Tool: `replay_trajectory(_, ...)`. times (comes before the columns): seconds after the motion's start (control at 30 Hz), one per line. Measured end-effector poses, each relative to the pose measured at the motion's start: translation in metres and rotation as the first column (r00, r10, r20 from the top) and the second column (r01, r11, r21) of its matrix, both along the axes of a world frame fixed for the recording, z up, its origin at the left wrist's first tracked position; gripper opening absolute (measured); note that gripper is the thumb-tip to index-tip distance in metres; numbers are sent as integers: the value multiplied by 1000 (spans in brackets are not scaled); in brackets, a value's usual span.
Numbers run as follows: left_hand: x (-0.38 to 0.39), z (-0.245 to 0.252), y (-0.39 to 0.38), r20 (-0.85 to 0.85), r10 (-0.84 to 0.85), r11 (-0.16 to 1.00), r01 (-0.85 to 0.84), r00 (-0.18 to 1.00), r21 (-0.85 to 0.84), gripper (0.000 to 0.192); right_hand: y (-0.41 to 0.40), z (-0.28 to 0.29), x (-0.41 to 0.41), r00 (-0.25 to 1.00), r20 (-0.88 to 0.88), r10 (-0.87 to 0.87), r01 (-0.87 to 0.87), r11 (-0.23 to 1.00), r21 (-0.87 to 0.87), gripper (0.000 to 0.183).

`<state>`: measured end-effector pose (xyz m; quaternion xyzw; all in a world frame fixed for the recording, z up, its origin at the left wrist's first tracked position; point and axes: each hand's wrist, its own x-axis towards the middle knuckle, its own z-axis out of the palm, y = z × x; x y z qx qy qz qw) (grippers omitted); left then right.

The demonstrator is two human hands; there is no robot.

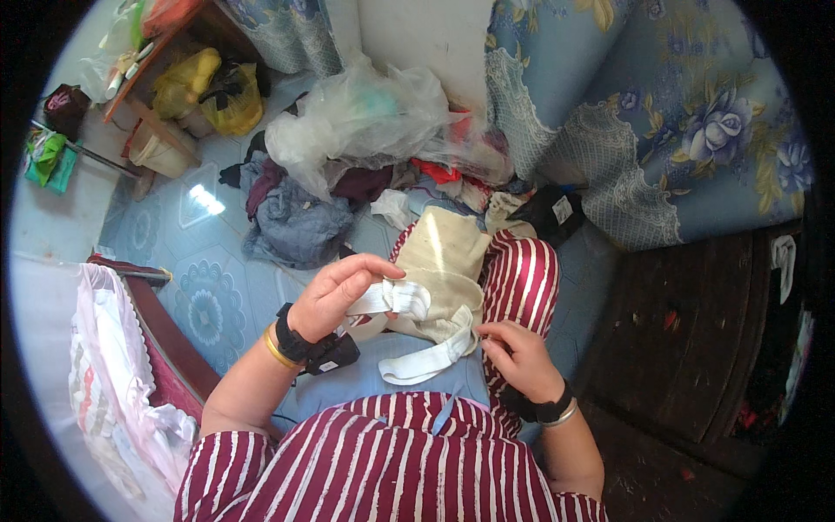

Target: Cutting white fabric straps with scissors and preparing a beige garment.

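My left hand (336, 293) holds a folded bundle of white elastic band (399, 297) between thumb and fingers. Under it, a beige cloth piece (447, 245) lies over my lap, folded over itself, with a bright streak of light across it. A white strap (424, 365) loops out from the cloth's near end onto a light-blue cloth (391, 355) on my lap. By the right edge of the beige cloth is my right hand (525, 362), its fingers bent and thumb close to the index finger. Whether anything thin is pinched there is not visible.
A heap of clothes (297, 222) and clear plastic bags (365, 124) lies on the tiled floor ahead. Flowered curtains (711, 130) hang at the right, above a dark wooden panel (659, 333). At the left are a white bucket (160, 153) and a draped pink cloth (121, 346).
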<state>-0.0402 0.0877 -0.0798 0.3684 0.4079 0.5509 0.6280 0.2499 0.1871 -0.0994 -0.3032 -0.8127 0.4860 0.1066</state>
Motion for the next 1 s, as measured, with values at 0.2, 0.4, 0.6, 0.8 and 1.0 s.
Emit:
replay_trajectory(0.2,-16,-2,-4,35,68,997,-70,997,41,37,-4,8,9,966,-66,-251,231,947,-222,25)
replay_trajectory(0.4,-50,-2,-7,-181,178,982,-186,967,-27,15,17,44,28,829,-265,-493,423,862,-281,21)
replay_trajectory(0.6,-66,-4,19,-472,199,968,-97,859,231,10,23,119,43,652,-519,-552,472,832,-291,18)
replay_trajectory(0.8,-52,8,39,-204,66,973,-17,977,231,26,-6,143,24,666,-565,-487,488,857,-165,14)
replay_trajectory(1.0,-18,10,36,498,-58,983,-36,865,177,43,-22,127,3,805,-452,-384,379,919,-104,13)
